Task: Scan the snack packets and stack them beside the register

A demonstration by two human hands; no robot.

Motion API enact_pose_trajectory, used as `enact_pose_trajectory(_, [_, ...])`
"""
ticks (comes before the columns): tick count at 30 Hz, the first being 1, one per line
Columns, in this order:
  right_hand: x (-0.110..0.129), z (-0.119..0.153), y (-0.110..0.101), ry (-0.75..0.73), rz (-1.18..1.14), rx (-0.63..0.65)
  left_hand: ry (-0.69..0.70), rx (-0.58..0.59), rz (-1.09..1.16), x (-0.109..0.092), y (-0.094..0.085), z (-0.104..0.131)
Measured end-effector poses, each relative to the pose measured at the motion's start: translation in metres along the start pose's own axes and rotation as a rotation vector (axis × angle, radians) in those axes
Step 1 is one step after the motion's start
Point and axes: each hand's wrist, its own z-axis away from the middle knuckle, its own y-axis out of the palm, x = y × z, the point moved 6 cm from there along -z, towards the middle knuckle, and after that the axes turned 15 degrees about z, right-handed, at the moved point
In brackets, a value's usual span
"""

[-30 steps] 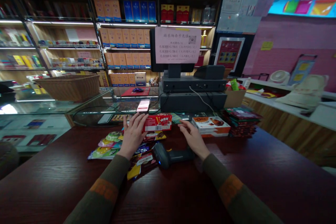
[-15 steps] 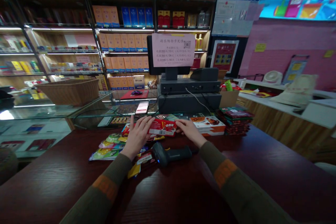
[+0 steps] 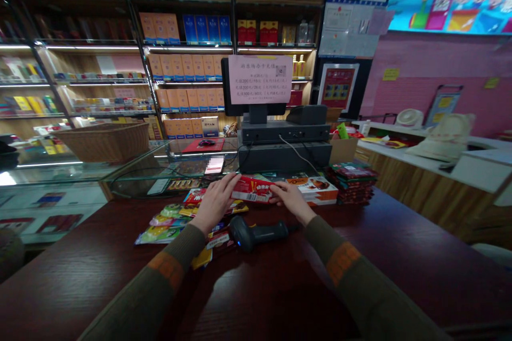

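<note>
A flat red snack box (image 3: 253,190) with a barcode along its lower edge is held between both my hands, tilted a little. My left hand (image 3: 216,200) closes over its left end, and my right hand (image 3: 291,199) pinches the right end; some fingertips are hidden behind it. Just below lies a dark handheld barcode scanner (image 3: 260,233) with a small blue light. Colourful snack packets (image 3: 164,228) spread around and beneath my left forearm. A white and orange box (image 3: 319,192) sits to the right of my right hand.
Right of the white box rises a stack of dark red packets (image 3: 352,185). Behind stand a monitor with a paper sign (image 3: 260,80) and a dark cash drawer (image 3: 284,153). A phone (image 3: 214,165) rests on the glass counter, and a wicker basket (image 3: 104,142) is further left.
The red box has turned slightly, its right end now lower and more covered by my right hand. My left fingers are drawn closer together on it. The camera view has shifted a little.
</note>
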Motion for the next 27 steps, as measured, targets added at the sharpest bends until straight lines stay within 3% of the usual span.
enact_pose_trajectory(11, [-0.009, -0.01, -0.021, -0.058, 0.071, -0.19, -0.196, -0.089, 0.541, 0.011, 0.026, -0.008])
enact_pose_trajectory(20, [-0.027, -0.017, -0.03, -0.046, 0.194, -0.213, -0.308, -0.126, 0.797, 0.009, 0.05, -0.022])
enact_pose_trajectory(27, [-0.043, -0.022, -0.029, -0.05, 0.271, -0.238, -0.661, -0.023, 0.967, 0.029, 0.087, -0.022])
